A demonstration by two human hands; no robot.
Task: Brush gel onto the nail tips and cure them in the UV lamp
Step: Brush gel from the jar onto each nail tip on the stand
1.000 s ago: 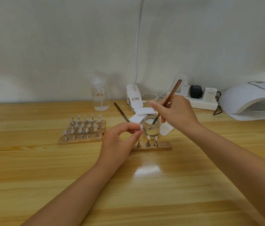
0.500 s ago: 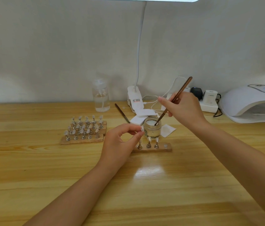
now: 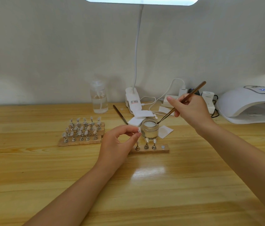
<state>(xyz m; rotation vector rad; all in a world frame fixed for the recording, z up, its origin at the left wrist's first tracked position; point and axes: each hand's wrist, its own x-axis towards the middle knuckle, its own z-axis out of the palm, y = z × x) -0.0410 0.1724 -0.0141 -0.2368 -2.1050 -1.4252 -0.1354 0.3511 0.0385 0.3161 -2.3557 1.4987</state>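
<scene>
Head view, looking down on a wooden table (image 3: 144, 193). Right hand (image 3: 192, 110) grips a brown-handled brush (image 3: 183, 101), held at a slant with its bristle end at the rim of an open glass gel jar (image 3: 150, 129). Left hand (image 3: 117, 144) pinches a single nail tip (image 3: 139, 130) between thumb and forefinger, just left of the jar and apart from the brush. In front of the jar lies a small wooden strip (image 3: 149, 150) carrying three metal stands with nail tips and one bare round pad at its right end. To the left, well apart, a larger wooden rack (image 3: 81, 132) holds several rows of nail tips on stands. White UV lamp (image 3: 252, 105) sits at the far right by the wall; its top display is lit, the digits too blurred to read. Behind the jar: white wipes (image 3: 139, 118), a second brush (image 3: 120, 114) lying flat, a clear pump bottle (image 3: 98, 98), a clip-on desk lamp (image 3: 133, 100) whose base label bears red and dark print too small to read, and a power strip (image 3: 208, 104) with plugs and cables.
</scene>
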